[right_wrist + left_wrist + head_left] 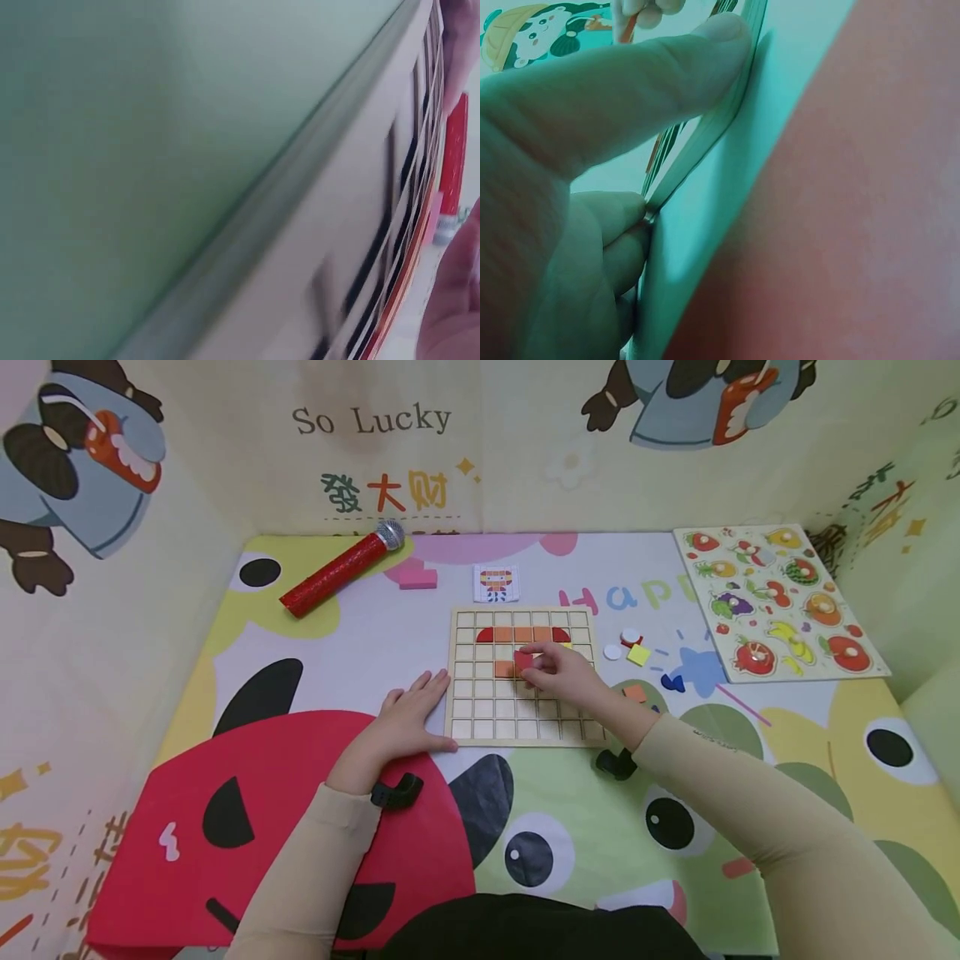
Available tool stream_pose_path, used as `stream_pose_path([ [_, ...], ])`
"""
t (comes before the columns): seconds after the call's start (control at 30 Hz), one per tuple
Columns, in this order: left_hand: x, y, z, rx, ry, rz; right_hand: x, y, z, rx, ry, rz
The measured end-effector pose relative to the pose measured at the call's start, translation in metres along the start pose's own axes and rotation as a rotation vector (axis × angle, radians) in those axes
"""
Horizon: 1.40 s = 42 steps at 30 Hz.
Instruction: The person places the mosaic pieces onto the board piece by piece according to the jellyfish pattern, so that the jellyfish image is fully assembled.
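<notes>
A wooden grid board point(468, 706) lies on the table in the head view. Across its upper part runs a row of orange tiles point(522, 634) with a rounded red tile point(485, 635) at each end. Lower down, another orange tile point(504, 669) sits in a cell. Just right of that tile, my right hand point(562, 677) pinches a red square tile point(522, 661) between thumb and fingers, over the grid. My left hand point(405, 718) rests at the board's left side, fingers extended along the edge. Its thumb point(720, 45) touches the board near the front corner.
Loose pieces lie right of the board: white rounds point(612, 652), a yellow square point(638, 654), blue pieces point(672, 682) and an orange square point(634, 693). A small pattern card point(496, 583), pink block point(417, 579) and red microphone point(337, 572) lie behind; a fruit puzzle board point(780, 606) is far right.
</notes>
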<state>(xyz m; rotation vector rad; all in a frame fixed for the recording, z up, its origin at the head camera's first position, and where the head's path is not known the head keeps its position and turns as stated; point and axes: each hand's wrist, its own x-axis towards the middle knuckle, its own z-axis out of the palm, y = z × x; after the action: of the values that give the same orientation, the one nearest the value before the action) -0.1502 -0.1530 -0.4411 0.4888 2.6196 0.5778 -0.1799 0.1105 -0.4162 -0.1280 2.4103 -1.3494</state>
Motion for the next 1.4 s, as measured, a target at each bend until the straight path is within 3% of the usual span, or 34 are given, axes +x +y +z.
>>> stream_pose_path([
  [0.13, 0.000, 0.000, 0.001, -0.006, -0.005, -0.001, 0.005, -0.008, 0.013, 0.012, -0.016, 0.007],
  [0.47, 0.000, 0.000, -0.001, -0.006, 0.005, 0.005, 0.018, -0.023, 0.028, -0.095, 0.017, -0.033],
  [0.97, 0.001, -0.002, 0.000, 0.003, 0.002, 0.008, 0.028, -0.025, 0.037, -0.228, -0.018, -0.032],
  [1.23, 0.001, -0.002, 0.000, -0.003, 0.002, 0.011, 0.030, -0.024, 0.038, -0.230, -0.018, -0.024],
  [1.4, 0.000, -0.002, -0.001, -0.005, 0.001, 0.014, 0.031, -0.024, 0.038, -0.317, -0.011, -0.047],
])
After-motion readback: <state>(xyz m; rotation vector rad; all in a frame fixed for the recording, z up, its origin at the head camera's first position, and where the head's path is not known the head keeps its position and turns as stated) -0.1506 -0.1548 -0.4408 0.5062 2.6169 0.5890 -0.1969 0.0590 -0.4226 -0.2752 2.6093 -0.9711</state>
